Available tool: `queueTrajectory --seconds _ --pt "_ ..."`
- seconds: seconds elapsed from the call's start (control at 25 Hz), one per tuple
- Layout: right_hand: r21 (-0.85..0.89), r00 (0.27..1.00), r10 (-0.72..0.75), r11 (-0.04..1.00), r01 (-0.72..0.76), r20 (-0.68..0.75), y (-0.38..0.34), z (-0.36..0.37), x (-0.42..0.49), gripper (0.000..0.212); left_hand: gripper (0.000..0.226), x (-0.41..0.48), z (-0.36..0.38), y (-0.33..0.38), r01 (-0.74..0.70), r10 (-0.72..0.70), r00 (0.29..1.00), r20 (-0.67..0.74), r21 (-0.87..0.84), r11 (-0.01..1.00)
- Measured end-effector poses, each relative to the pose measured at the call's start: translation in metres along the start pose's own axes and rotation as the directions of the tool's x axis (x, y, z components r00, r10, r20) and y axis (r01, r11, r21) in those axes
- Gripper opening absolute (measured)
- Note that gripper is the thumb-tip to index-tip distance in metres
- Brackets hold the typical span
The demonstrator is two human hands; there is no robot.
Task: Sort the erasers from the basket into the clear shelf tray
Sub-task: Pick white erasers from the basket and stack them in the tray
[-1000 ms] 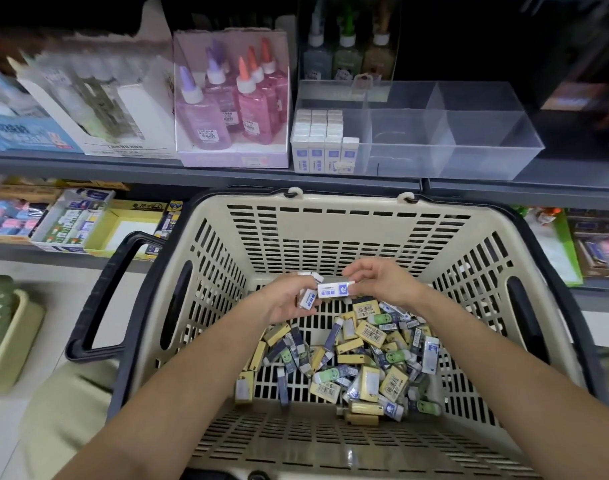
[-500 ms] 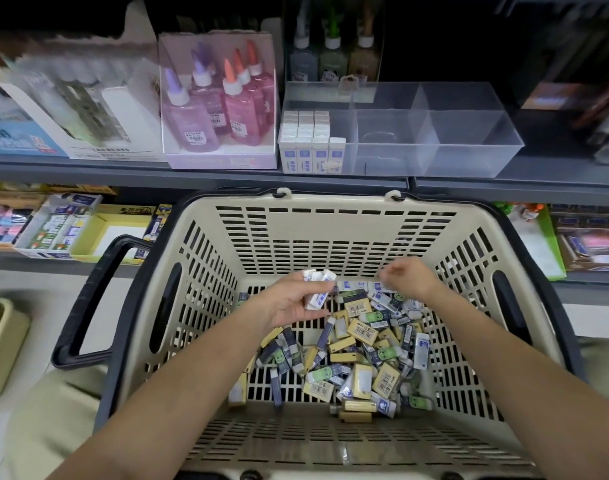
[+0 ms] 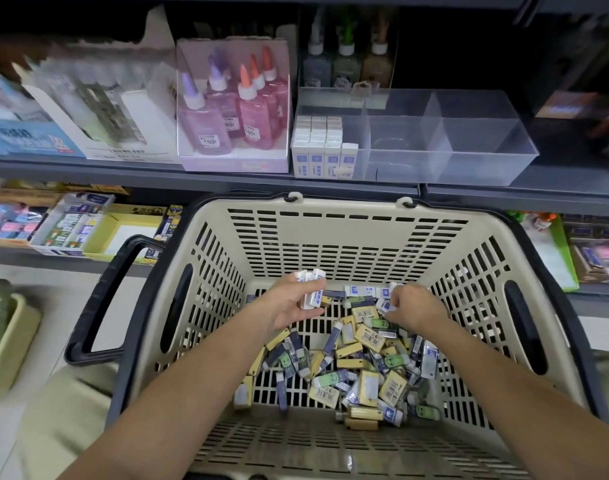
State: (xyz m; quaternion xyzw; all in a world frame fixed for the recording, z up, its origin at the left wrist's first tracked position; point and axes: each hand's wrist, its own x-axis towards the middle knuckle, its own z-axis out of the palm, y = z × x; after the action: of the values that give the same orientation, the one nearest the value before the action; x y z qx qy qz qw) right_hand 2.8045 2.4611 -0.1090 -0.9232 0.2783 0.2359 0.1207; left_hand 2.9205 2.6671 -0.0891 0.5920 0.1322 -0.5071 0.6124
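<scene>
Gathering continues: since a second ago the right hand (image 3: 414,308) has passed its eraser across and dropped back onto the pile (image 3: 358,368) in the basket (image 3: 348,209), now pinching another white-blue eraser (image 3: 386,305); the left hand (image 3: 289,304) grips a grown bundle of white erasers (image 3: 311,289). On the shelf, the clear tray (image 3: 469,133) has only its left compartment stocked; a trip up there looks near

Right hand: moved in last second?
Yes: against the beige slotted plastic basket, the right hand went rightward and down, off the left hand, into the eraser pile.
</scene>
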Motion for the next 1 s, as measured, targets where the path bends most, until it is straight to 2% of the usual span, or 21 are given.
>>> queueTrajectory --seconds 0.08,0.16,0.2,0.24,0.36,0.44,0.52,0.56,0.6,0.64,0.68,0.76,1.0 --pt "0.266 0.999 -0.038 0.963 0.040 -0.015 -0.011 -0.008 -0.005 0.012 0.049 0.002 -0.001 -0.003 0.001 -0.001 1.000 0.008 0.018 1.000" --pt "0.587 0.995 -0.099 0.805 0.087 -0.012 -0.033 -0.015 -0.012 0.015 0.058 0.003 0.002 -0.003 0.007 -0.010 0.998 0.061 0.047 0.999" --pt "0.684 0.991 -0.134 0.722 0.105 -0.010 -0.046 -0.019 -0.016 0.015 0.061 0.003 0.003 -0.003 0.009 -0.013 0.996 0.091 0.046 0.999" --pt "0.730 0.985 -0.171 0.672 0.124 -0.010 -0.057 -0.020 -0.020 0.016 0.062 0.003 0.004 -0.003 0.011 -0.016 0.992 0.123 0.039 0.999" --pt "0.763 0.965 -0.260 0.620 0.183 -0.020 -0.072 -0.022 -0.028 0.013 0.053 0.004 0.004 -0.005 0.011 -0.016 0.980 0.201 0.026 1.000" --pt "0.867 0.947 -0.314 0.489 0.095 0.074 -0.064 -0.024 -0.026 0.015 0.048 0.004 0.002 -0.004 0.003 -0.012 0.979 0.203 0.042 0.999" --pt "0.910 0.952 -0.271 0.415 -0.019 0.143 -0.048 -0.024 -0.021 0.018 0.051 0.003 0.002 -0.002 -0.014 0.006 0.986 0.165 0.048 0.999" --pt "0.874 0.981 -0.162 0.486 -0.019 0.111 -0.037 -0.023 -0.015 0.018 0.051 0.003 0.003 -0.001 -0.018 0.012 0.988 0.152 0.039 0.999" --pt "0.758 0.999 -0.027 0.653 0.003 0.020 -0.024 -0.021 -0.009 0.018 0.050 0.003 0.004 0.000 -0.014 0.011 0.988 0.151 0.025 1.000" --pt "0.564 0.993 0.068 0.826 0.002 -0.102 -0.012 -0.017 -0.004 0.018 0.048 0.003 0.005 0.000 -0.004 0.002 0.987 0.161 0.014 1.000" --pt "0.373 0.976 0.100 0.928 -0.021 -0.192 -0.003 -0.012 -0.002 0.020 0.046 0.002 0.005 0.000 0.009 -0.010 0.984 0.179 0.007 1.000" --pt "0.180 0.972 0.089 0.982 -0.050 -0.216 0.006 -0.001 0.002 0.024 0.043 0.000 0.005 0.001 0.023 -0.022 0.976 0.217 -0.002 1.000" --pt "0.124 0.989 0.068 0.991 -0.053 -0.128 0.013 0.009 0.010 0.031 0.039 -0.006 0.002 0.005 0.034 -0.015 0.961 0.277 -0.065 0.997"
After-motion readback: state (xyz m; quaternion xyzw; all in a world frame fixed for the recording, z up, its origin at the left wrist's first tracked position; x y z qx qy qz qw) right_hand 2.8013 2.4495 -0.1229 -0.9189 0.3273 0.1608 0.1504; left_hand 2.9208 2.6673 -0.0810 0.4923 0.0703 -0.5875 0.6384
